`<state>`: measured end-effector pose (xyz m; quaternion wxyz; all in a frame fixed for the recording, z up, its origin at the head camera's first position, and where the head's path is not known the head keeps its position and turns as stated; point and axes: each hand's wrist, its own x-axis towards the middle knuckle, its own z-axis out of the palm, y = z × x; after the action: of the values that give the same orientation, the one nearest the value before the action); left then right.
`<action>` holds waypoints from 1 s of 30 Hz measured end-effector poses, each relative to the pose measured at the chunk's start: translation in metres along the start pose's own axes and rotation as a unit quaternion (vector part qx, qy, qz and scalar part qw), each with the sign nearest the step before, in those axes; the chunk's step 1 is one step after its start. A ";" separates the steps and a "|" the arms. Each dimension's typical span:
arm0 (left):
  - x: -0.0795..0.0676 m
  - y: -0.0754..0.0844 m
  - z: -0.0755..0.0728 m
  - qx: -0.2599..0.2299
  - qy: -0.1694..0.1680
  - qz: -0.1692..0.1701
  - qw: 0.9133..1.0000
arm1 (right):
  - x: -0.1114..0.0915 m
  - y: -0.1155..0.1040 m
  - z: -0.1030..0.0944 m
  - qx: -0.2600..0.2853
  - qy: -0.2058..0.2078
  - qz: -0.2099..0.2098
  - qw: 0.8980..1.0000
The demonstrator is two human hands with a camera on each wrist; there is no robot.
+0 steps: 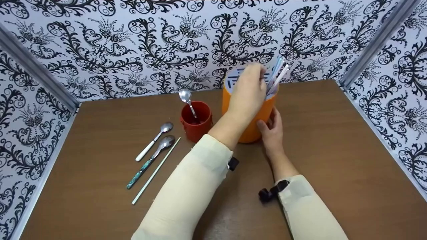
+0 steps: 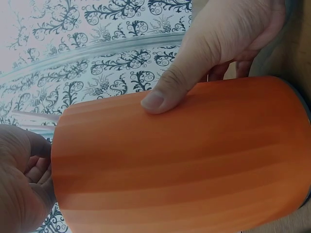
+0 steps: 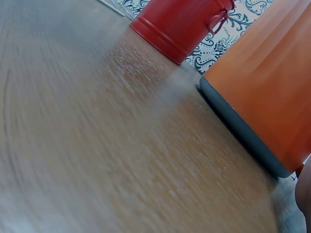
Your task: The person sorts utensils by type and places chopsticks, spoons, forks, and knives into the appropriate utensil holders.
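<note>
A tall orange utensil holder (image 1: 252, 131) with a pale slotted top stands on the table. My right hand (image 1: 274, 135) grips its right side low down, thumb (image 2: 165, 94) on the front and the other fingers mostly hidden behind. At the holder's top is my left hand (image 1: 248, 88), its fingers curled; whether they pinch anything is hidden. Beside that hand, several pale pink and bluish sticks (image 1: 278, 73) lean up out of the slots. Left of the holder stands a red cup (image 1: 196, 131) with a metal spoon (image 1: 185, 96) leaning in it.
A white-handled spoon (image 1: 145, 150), a larger spoon with a teal handle (image 1: 143, 171) and a pale green stick like a chopstick (image 1: 156, 170) lie on the brown table (image 1: 93, 140), left of the cup. Patterned walls (image 1: 146, 40) enclose the back and sides.
</note>
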<state>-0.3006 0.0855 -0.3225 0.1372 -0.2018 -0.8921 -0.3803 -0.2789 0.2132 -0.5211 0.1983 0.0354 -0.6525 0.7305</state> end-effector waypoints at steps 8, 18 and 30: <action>-0.003 0.000 -0.002 -0.002 -0.011 0.001 1.000 | 0.002 0.000 0.001 0.007 -0.004 0.002 1.000; -0.015 0.001 0.001 -0.007 0.018 0.034 0.999 | 0.003 0.000 0.000 0.022 0.002 0.013 1.000; -0.033 0.001 -0.002 -0.033 0.031 0.051 0.998 | 0.001 0.002 0.000 0.034 -0.002 -0.001 0.999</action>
<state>-0.2707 0.0757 -0.3337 0.1778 -0.2397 -0.8628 -0.4081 -0.2805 0.2133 -0.5221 0.1959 0.0442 -0.6281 0.7518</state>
